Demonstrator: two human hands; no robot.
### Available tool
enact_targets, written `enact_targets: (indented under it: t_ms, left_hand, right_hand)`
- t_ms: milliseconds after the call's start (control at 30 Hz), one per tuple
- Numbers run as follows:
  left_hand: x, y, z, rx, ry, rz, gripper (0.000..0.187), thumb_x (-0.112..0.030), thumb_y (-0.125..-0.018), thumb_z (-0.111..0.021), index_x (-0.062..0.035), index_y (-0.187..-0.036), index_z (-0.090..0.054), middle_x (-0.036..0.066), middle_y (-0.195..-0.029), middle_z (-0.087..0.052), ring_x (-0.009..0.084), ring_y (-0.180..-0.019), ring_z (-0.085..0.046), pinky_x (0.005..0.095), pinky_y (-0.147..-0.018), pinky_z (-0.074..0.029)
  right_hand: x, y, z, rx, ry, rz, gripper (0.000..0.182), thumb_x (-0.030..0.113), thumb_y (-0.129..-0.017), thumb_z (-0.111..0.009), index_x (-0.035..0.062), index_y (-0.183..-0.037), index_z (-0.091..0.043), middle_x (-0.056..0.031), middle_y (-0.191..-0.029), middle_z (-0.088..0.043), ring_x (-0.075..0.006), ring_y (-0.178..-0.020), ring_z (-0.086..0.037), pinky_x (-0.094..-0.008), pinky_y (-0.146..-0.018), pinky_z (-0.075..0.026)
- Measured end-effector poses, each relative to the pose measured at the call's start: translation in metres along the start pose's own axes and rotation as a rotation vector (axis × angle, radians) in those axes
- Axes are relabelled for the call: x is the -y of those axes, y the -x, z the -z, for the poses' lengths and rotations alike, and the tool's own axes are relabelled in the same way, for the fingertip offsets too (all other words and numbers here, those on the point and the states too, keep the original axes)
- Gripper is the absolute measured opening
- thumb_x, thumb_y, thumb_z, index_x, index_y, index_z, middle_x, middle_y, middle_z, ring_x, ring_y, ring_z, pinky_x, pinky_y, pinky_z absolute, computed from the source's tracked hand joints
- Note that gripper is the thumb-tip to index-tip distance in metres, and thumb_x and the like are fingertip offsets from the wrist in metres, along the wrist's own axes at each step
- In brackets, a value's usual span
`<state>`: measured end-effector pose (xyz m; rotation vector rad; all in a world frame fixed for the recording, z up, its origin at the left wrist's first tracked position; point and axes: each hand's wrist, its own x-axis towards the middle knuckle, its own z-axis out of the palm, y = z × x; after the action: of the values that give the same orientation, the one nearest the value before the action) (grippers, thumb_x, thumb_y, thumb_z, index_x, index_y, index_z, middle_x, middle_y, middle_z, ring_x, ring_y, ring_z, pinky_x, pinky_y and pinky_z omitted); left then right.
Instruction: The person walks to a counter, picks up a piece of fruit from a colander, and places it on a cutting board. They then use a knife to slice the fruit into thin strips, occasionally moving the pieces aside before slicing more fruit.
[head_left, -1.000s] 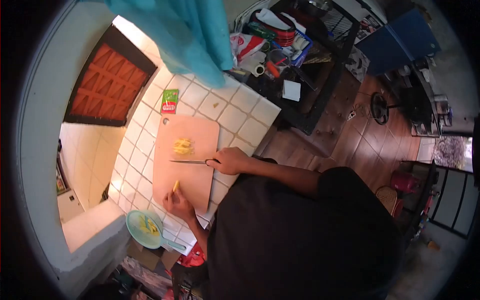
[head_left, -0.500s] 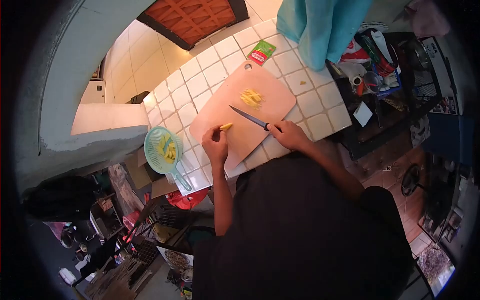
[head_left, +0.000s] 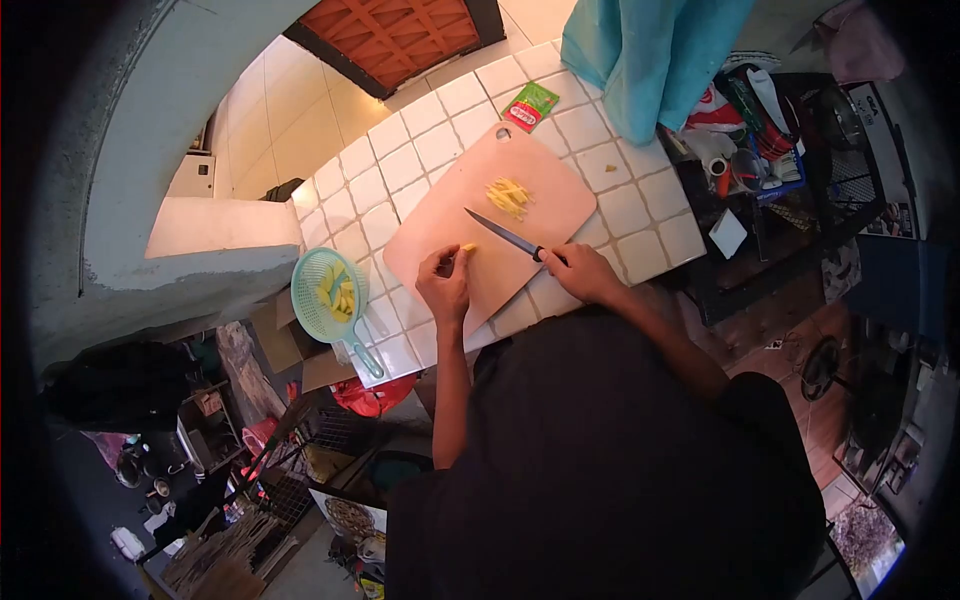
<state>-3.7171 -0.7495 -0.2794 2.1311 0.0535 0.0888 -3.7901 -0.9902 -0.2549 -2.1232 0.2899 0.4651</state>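
My right hand (head_left: 582, 273) is wrapped round the black handle of a kitchen knife (head_left: 503, 234), its blade pointing up and left just over the pink cutting board (head_left: 430, 226). Left of the blade, my left hand (head_left: 443, 283) has its fingers closed on a small yellow wedge of food (head_left: 469, 247), which is mostly covered by the fingertips. Farther up the board lies a small pile of thin yellow strips (head_left: 509, 197). At the left, a light green handled strainer (head_left: 310, 305) holds several yellow wedges (head_left: 340, 296).
The board lies on a white tiled counter (head_left: 437, 147). A green and red packet (head_left: 530, 105) is beyond the board, and a small yellow scrap (head_left: 611, 168) lies to its right. A turquoise cloth (head_left: 650, 65) hangs over the far right corner. A cluttered black rack (head_left: 760, 255) stands at the right.
My left hand has turned, its fingers now covering more of the yellow wedge. The knife stays in my right hand in nearly the same place. The whole view has shifted slightly.
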Motion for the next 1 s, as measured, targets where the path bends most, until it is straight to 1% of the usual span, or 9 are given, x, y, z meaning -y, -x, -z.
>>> enact_targets:
  t_ms: [100,200,333,433,633,700,733,800,1000]
  left_hand:
    - [-0.007,0.001,0.004,0.028,-0.066,-0.153,0.015,-0.011,-0.087,-0.079,-0.0029,-0.1,-0.078,0.01,-0.089,-0.071,0.0234,-0.083,-0.065,0.0345,-0.076,-0.054]
    - [-0.007,0.001,0.006,0.025,-0.263,-0.396,0.016,-0.01,-0.085,-0.08,-0.003,-0.099,-0.079,0.011,-0.09,-0.073,0.0237,-0.078,-0.063,0.0364,-0.077,-0.053]
    - [-0.005,0.008,-0.001,-0.037,-0.305,-0.366,0.015,-0.012,-0.084,-0.08,-0.0028,-0.096,-0.078,0.011,-0.084,-0.071,0.0259,-0.076,-0.063,0.0385,-0.076,-0.052]
    - [-0.01,0.014,-0.007,-0.104,-0.3,-0.195,0.016,-0.017,-0.084,-0.082,-0.0026,-0.089,-0.076,0.01,-0.081,-0.071,0.0245,-0.077,-0.064,0.0378,-0.074,-0.051]
    - [-0.034,0.015,-0.006,0.063,-0.281,0.198,0.015,-0.016,-0.086,-0.075,-0.0044,-0.093,-0.07,0.008,-0.076,-0.065,0.0266,-0.081,-0.063,0.0387,-0.076,-0.049]
    - [-0.028,0.015,0.002,-0.006,-0.324,-0.069,0.018,-0.013,-0.087,-0.072,-0.0059,-0.103,-0.071,0.008,-0.083,-0.064,0.0274,-0.086,-0.063,0.0393,-0.08,-0.05]
    - [-0.026,0.013,0.006,-0.011,-0.32,-0.059,0.018,-0.013,-0.087,-0.072,-0.0059,-0.103,-0.071,0.008,-0.083,-0.064,0.0274,-0.086,-0.063,0.0393,-0.08,-0.05]
    - [-0.022,0.006,0.017,0.187,-0.282,-0.311,0.023,-0.01,-0.087,-0.071,-0.0088,-0.11,-0.073,0.009,-0.093,-0.062,0.028,-0.093,-0.062,0.0402,-0.084,-0.05]
    - [-0.018,0.006,0.013,0.199,-0.273,-0.233,0.028,-0.009,-0.085,-0.072,-0.0105,-0.114,-0.074,0.008,-0.097,-0.062,0.0278,-0.098,-0.06,0.0399,-0.087,-0.049]
  right_hand:
    - [0.003,0.002,0.001,-0.009,-0.001,-0.01,0.049,0.045,-0.102,-0.052,0.0012,-0.097,-0.073,-0.0253,-0.094,-0.071,-0.0439,-0.092,-0.068,-0.0533,-0.082,-0.052]
    - [-0.002,0.001,0.0,0.0,-0.019,0.015,0.049,0.044,-0.102,-0.052,0.0008,-0.096,-0.073,-0.0251,-0.093,-0.071,-0.0443,-0.092,-0.068,-0.0534,-0.082,-0.051]
    - [-0.005,-0.002,-0.001,0.013,-0.029,0.03,0.048,0.043,-0.102,-0.052,0.0002,-0.096,-0.072,-0.0254,-0.092,-0.071,-0.0448,-0.092,-0.068,-0.0531,-0.081,-0.051]
    - [-0.007,-0.003,-0.001,-0.001,-0.042,0.05,0.048,0.043,-0.102,-0.052,-0.0002,-0.095,-0.072,-0.0256,-0.09,-0.07,-0.0448,-0.091,-0.067,-0.0526,-0.08,-0.051]
    - [-0.012,-0.007,0.0,0.042,-0.071,0.032,0.048,0.043,-0.102,-0.053,-0.0001,-0.092,-0.071,-0.0243,-0.089,-0.07,-0.0427,-0.087,-0.067,-0.0501,-0.078,-0.05]
    - [-0.01,-0.006,0.001,0.043,-0.085,0.002,0.048,0.043,-0.102,-0.053,0.0002,-0.092,-0.072,-0.0216,-0.085,-0.071,-0.0391,-0.083,-0.068,-0.0481,-0.076,-0.051]
    - [-0.009,-0.006,0.002,0.051,-0.075,0.003,0.048,0.043,-0.102,-0.053,0.0002,-0.092,-0.072,-0.0216,-0.085,-0.071,-0.0391,-0.083,-0.068,-0.0481,-0.076,-0.051]
    - [-0.007,-0.005,0.004,0.069,-0.145,-0.054,0.049,0.044,-0.103,-0.053,0.0001,-0.092,-0.072,-0.0191,-0.081,-0.071,-0.0356,-0.08,-0.069,-0.0466,-0.075,-0.051]
    - [-0.01,-0.006,0.005,0.151,-0.194,-0.113,0.05,0.043,-0.105,-0.049,0.0007,-0.092,-0.071,-0.0184,-0.08,-0.071,-0.0363,-0.08,-0.069,-0.0464,-0.074,-0.051]
